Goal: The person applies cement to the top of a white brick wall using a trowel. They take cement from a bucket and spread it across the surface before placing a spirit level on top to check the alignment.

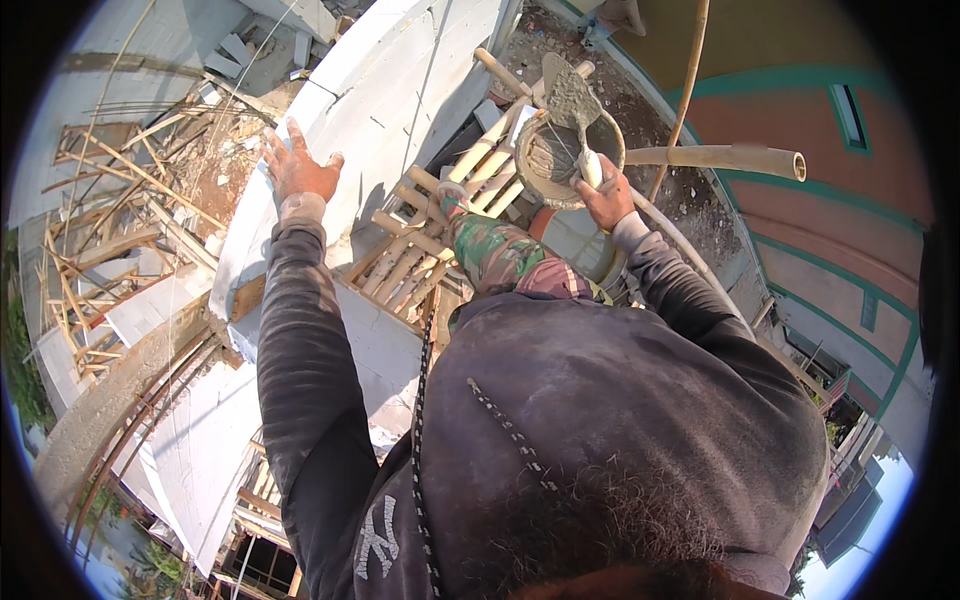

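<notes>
My left hand lies with fingers spread on the top edge of a pale block wall. It holds nothing. Wrapped round the white handle of a trowel is my right hand. Grey wet mortar covers the trowel's blade, which is over the far rim of a round bucket. More mortar coats the inside of that bucket. Nearer to me stands a second, wider bucket with pale grey contents, partly hidden by my leg and right arm.
A bamboo platform lies beneath my camouflage-clad leg. Bamboo poles stick out at the right, near a brown and green building wall. Timber and rubble lie below, left of the block wall. Another person is at the top.
</notes>
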